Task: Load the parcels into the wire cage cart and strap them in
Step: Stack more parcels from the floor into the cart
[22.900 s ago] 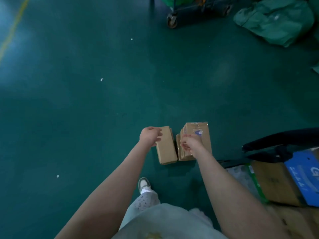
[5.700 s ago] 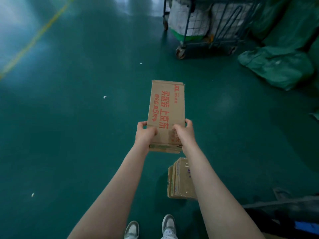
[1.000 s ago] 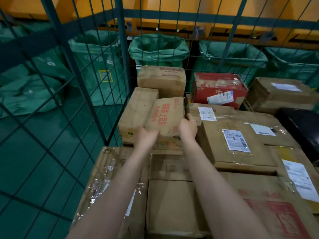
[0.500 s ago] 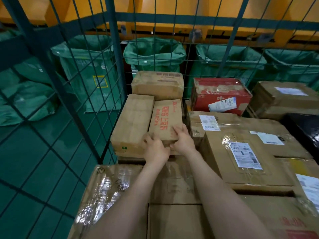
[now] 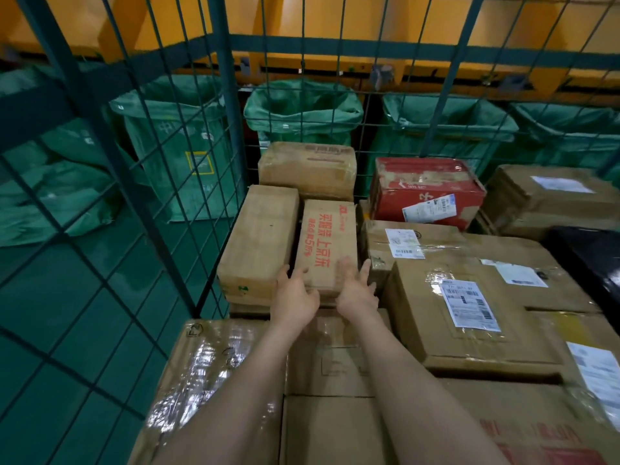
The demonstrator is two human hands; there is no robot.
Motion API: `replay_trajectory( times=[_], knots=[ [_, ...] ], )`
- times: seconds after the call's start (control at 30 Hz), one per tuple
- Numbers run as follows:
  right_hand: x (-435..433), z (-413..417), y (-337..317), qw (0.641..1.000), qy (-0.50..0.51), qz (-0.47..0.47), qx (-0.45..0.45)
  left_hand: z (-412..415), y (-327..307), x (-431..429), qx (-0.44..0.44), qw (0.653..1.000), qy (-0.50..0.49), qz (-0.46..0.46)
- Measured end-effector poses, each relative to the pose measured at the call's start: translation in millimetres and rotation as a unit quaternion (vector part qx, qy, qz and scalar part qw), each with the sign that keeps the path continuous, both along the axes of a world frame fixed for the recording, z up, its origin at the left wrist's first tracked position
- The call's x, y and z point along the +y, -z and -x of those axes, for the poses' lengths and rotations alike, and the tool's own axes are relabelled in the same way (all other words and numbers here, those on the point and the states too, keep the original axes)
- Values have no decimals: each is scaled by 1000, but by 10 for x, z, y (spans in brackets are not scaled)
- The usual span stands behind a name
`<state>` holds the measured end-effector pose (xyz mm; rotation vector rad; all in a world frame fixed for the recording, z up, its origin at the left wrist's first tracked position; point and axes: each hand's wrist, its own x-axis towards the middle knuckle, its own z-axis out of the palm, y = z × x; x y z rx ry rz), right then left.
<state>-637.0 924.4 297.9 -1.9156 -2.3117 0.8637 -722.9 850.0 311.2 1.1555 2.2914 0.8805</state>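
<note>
Room around the red-lettered parcel (image 5: 327,243) is tight. A plain brown box (image 5: 258,239) lies just beside it at 9 o'clock, and a taped box (image 5: 307,169) stands higher at 12. A labelled box (image 5: 402,243) sits at 3 across a narrow dark slot (whether fingers fit cannot be told). Cage mesh (image 5: 100,196) closes off 9 and 12 beyond. Open air lies above and at 6.

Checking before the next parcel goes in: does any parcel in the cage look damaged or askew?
The red box at the back stands out: its red skin is scuffed bare in patches and its white label sits crooked on the front face. The red-printed carton lies flat, square to its neighbour.
</note>
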Motion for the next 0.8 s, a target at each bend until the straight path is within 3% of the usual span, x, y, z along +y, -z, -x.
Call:
replay_trajectory(
  times=[0.43,0.8],
  knots=[
    [-597,-761,-291,968,51,7,246,-736,-297,-249,-120,989,-78,-25],
    [-1330,-1431,-179,963,42,68,258,-1390,-147,-1194,-220,962,-159,-41]
  ],
)
